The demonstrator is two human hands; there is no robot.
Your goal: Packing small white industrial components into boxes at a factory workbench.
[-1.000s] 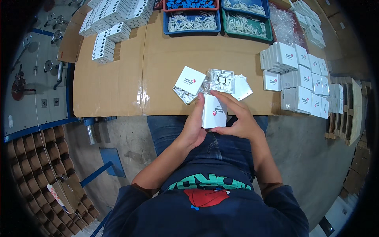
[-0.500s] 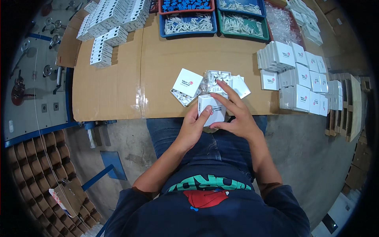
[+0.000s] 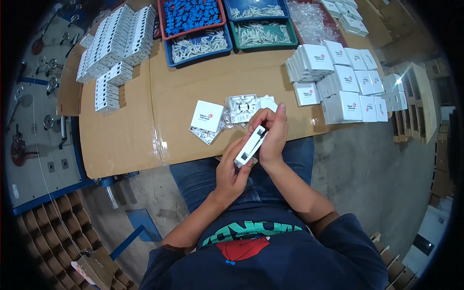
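Observation:
Between both hands, just over the near edge of the table, a small white plastic box [image 3: 250, 147] is tilted on its side. Its narrow edge, with dark openings, faces up. My left hand [image 3: 231, 169] grips its lower left end with the thumb along the near side. The fingers of my right hand [image 3: 271, 136] close round its upper right end. Beyond the hands lies an open white box [image 3: 241, 107] with small parts inside, next to a clear plastic bag [image 3: 229, 118]. To the left, a square white cover [image 3: 208, 116] rests on another open box [image 3: 207, 135].
Stacked white boxes [image 3: 345, 79] stand at the right, more stacks [image 3: 111, 43] at the far left. Along the back sit a red tray [image 3: 163, 24] of blue parts, blue [image 3: 170, 57] and green [image 3: 239, 46] trays of white pieces, and clear bags [image 3: 311, 21]. The cardboard-covered tabletop [image 3: 121, 140] ends before my lap.
The box in my hands has been turned from its printed face onto its edge. My right hand has closed round it from spread fingers. The whole view has shifted.

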